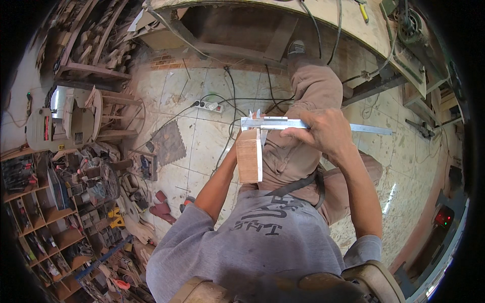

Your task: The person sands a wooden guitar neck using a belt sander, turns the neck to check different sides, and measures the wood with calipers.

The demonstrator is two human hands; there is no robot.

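A vernier caliper [276, 122] lies crosswise in front of me, its long metal beam running out to the right. My right hand [326, 132] is closed around its sliding part, thumb on the near side. The caliper's jaws are at the far end of a brown wooden block [247, 159] with a white strip along its right side. Whether both jaws touch the wood, I cannot tell. My left forearm [217, 189] reaches up behind the block. The block and caliper hide most of my left hand, which supports the block from behind.
A white power strip [209, 106] and black cables lie on the dusty tiled floor beyond my hands. A workbench [348, 20] spans the far side. At left stand a round wooden stool [98, 113] and compartment shelves [50, 214] crowded with tools and scraps.
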